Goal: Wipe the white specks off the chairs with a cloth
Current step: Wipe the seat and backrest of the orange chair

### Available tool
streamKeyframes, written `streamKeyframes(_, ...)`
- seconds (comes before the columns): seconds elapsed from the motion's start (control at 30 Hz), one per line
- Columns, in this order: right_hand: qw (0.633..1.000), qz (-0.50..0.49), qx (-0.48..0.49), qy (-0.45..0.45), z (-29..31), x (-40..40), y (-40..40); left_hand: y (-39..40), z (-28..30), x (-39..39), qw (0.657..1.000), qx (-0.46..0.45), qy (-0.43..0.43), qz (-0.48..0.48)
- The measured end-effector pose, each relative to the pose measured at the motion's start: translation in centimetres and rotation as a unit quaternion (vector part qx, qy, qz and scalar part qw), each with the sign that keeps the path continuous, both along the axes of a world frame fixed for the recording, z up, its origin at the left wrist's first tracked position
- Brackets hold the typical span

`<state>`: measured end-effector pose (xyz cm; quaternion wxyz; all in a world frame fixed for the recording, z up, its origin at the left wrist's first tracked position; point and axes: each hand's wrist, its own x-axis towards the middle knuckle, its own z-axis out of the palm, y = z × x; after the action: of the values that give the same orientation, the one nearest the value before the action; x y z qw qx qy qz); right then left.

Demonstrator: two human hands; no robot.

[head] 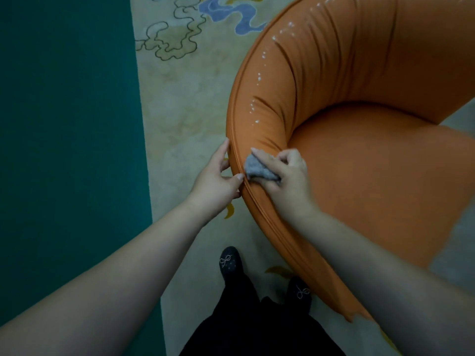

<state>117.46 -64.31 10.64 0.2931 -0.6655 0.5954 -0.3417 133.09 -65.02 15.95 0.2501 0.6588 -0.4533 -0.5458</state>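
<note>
An orange upholstered chair (359, 176) with a curved, rolled backrest fills the right side. White specks (253, 109) run in a line along the backrest's top edge, from the middle up to the far right. My right hand (285, 176) holds a small grey cloth (257, 170) and presses it on the backrest rim, just below the lowest specks. My left hand (218, 176) grips the outer piped edge of the backrest beside the cloth, thumb on the seam.
The chair stands on a pale patterned rug (185, 104) with blue and yellow motifs. A dark teal floor strip (69, 124) lies to the left. My feet in dark embroidered shoes (230, 262) stand close to the chair's back.
</note>
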Motion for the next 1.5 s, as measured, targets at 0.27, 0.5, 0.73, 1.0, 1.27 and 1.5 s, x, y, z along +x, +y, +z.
streamKeyframes(0.27, 0.997, -0.063, -0.021, 0.025, 0.1, 1.4, -1.3, -2.6, -0.7, 1.0, 0.999, 0.002, 0.012, -0.045)
streamKeyframes(0.5, 0.991, -0.132, -0.01, 0.014, 0.0, 1.9, 0.9, -4.4, -1.4, 1.9, 0.997, -0.005, 0.025, -0.074)
streamKeyframes(0.73, 0.991, -0.133, -0.02, 0.015, 1.1, 3.2, -6.2, -6.5, -2.3, 2.7, 0.994, -0.011, 0.035, -0.106)
streamKeyframes(1.0, 0.991, -0.13, -0.031, 0.018, 0.3, 2.9, -5.8, -7.3, -2.7, 1.9, 0.994, -0.046, 0.046, -0.09)
streamKeyframes(1.27, 0.992, -0.115, -0.042, 0.001, 0.4, 2.9, -7.6, -11.1, -1.9, 1.8, 0.994, -0.044, 0.016, -0.097)
streamKeyframes(1.5, 0.992, -0.114, -0.051, 0.015, 1.1, 2.7, -14.9, -13.9, -1.3, 1.5, 0.994, -0.039, 0.009, -0.101)
